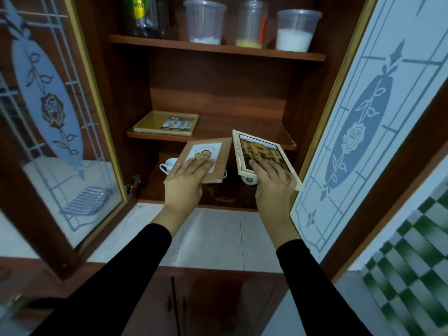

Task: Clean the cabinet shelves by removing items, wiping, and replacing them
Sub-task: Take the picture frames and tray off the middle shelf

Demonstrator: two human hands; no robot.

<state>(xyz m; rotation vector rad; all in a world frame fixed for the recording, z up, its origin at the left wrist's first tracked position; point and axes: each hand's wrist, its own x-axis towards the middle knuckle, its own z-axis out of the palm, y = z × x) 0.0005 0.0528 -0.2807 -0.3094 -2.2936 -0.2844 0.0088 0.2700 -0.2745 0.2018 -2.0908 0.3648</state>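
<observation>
Black sleeves (116, 275) reach up from six o'clock. The left hand (184, 184) holds the near corner of a brown picture frame (213, 147), fingers flat across its face, thumb hidden. The right hand (274, 187) grips the near end of a white-bordered picture frame (260, 151). Both frames are tilted, side by side, before the cabinet's middle shelf (242, 133). A food tray (167, 123) lies on that shelf at eleven o'clock, a white cup (169, 164) stands below, and plastic tubs (204, 20) stand at twelve.
</observation>
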